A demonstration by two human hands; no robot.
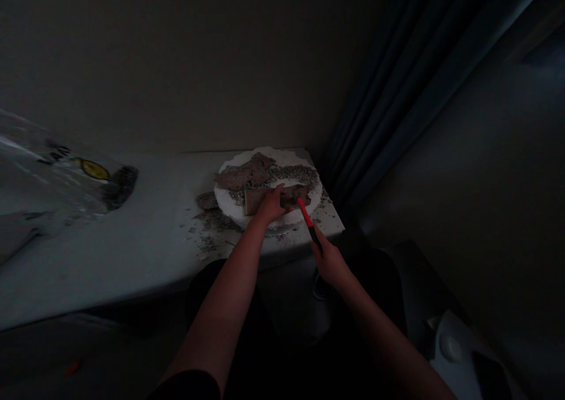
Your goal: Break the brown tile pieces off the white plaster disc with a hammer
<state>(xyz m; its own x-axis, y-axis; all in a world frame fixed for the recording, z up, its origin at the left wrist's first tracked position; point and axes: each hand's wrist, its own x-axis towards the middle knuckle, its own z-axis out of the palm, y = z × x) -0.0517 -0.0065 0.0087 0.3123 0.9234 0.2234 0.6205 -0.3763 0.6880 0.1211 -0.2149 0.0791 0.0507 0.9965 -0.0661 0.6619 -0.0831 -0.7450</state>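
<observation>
My left hand (pixel 272 206) is closed around a flat brownish slab (pixel 255 201), pressing it on a round white board (pixel 226 203) with an uneven edge. In my right hand (pixel 327 260) is a tool with a red and black handle (pixel 306 215). Its red end meets the broken, darker right part of the slab; the working tip is too dark to make out. Behind the slab lies another rough brown piece (pixel 241 175). Grey crumbs (pixel 295 173) cover the board's far right side.
The board stands on a white tabletop (pixel 154 229) near its right corner, with crumbs and a loose chunk (pixel 206 200) beside it. A clear plastic bag (pixel 66 165) with dark contents lies left. A dark blue curtain (pixel 397 88) hangs right. The room is dim.
</observation>
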